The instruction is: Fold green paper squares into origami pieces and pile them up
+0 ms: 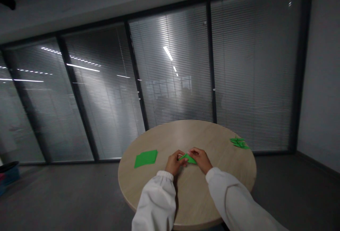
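Both hands meet over the middle of a round wooden table (191, 195), pinching a folded piece of green paper (189, 158). My left hand (174, 163) grips the paper's left side, its fingers curled around the edge. On the upper right side of the same paper, the fingers of my right hand (200, 157) are closed together. The paper looks partly folded, with a pointed right corner showing; its left part is hidden by my fingers. To the left lies a flat stack of green paper sheets (146, 158). Several folded green paper pieces (239, 142) sit in a small pile at the far right.
Behind the table stands a glass partition with blinds (172, 82) and dark frames. A grey wall (321, 64) is at the right. On the floor at the far left is a dark bin (10, 172).
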Action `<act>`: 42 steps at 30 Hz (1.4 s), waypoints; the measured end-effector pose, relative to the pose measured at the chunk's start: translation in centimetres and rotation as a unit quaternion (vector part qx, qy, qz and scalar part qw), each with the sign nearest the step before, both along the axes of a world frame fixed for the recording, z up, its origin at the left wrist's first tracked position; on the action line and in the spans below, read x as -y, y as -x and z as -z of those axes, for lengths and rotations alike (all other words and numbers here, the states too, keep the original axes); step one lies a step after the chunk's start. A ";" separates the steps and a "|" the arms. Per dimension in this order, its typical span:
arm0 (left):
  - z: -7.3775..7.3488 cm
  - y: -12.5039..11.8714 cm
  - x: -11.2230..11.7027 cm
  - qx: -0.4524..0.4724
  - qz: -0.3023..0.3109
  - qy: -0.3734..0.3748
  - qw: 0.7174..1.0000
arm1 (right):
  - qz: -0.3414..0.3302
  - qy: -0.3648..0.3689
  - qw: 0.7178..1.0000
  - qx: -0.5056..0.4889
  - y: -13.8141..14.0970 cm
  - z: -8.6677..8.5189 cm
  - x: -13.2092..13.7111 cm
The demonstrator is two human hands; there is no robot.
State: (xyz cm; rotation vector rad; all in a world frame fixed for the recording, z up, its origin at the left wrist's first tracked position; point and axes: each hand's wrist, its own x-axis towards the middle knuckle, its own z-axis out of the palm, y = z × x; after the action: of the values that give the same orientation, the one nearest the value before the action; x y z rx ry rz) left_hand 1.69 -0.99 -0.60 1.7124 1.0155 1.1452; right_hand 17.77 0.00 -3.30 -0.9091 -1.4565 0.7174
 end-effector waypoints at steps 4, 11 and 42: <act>0.2 -0.1 0.0 -0.009 0.019 0.030 0.999 | 0.002 0.000 1.000 0.016 0.0 0.4 -0.2; -0.2 -0.1 0.4 -0.071 0.060 0.089 0.992 | -0.019 0.006 1.000 0.013 0.3 0.3 0.0; -0.4 0.7 -1.2 0.099 -0.042 0.012 0.994 | -0.051 0.045 0.998 0.011 0.1 0.6 -0.3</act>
State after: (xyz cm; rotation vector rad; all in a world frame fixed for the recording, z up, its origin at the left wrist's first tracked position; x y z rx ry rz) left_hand 0.95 0.16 -0.17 1.5164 0.9808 1.3227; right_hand 17.66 0.25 -3.85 -0.9197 -1.5082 0.8559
